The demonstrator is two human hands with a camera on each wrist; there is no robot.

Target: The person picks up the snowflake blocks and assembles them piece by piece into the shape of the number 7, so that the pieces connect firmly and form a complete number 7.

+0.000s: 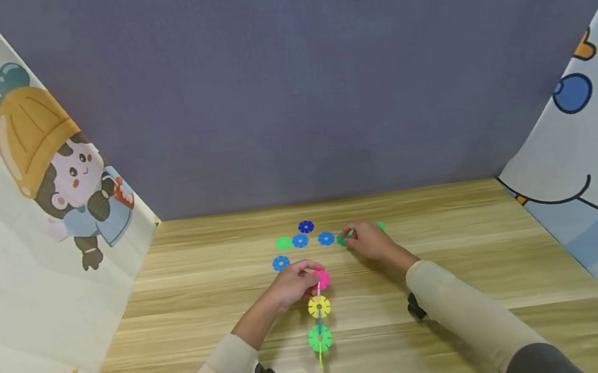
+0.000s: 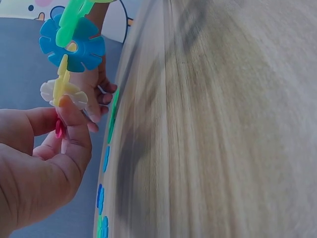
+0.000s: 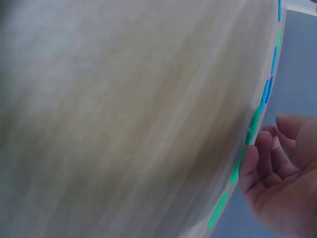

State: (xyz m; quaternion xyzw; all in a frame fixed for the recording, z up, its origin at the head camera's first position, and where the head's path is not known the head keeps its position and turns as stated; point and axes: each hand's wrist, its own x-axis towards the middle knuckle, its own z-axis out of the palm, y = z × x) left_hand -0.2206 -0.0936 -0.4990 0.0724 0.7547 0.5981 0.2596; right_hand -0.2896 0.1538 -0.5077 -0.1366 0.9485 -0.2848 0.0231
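Note:
My left hand (image 1: 294, 282) pinches a pink notched plastic disc (image 1: 321, 280) between thumb and fingers. This disc is the end of a chain of interlocked discs held above the table. Along the chain come a white disc (image 2: 77, 95), a yellow disc (image 1: 319, 307), a blue disc (image 2: 89, 47), a green disc (image 1: 320, 339) and a yellow one seen edge-on (image 1: 321, 360). Farther back, my right hand (image 1: 368, 240) has its fingertips at a dark green disc (image 1: 341, 241) lying flat on the table. Its fingers are loosely bent, and part of that disc is hidden.
Several loose discs lie at the back of the wooden table (image 1: 206, 303): a dark blue disc (image 1: 306, 226), light blue ones and a light green disc (image 1: 283, 243). Another green disc (image 1: 381, 226) shows behind my right hand. A grey partition (image 1: 306, 82) and printed side cloths enclose the table.

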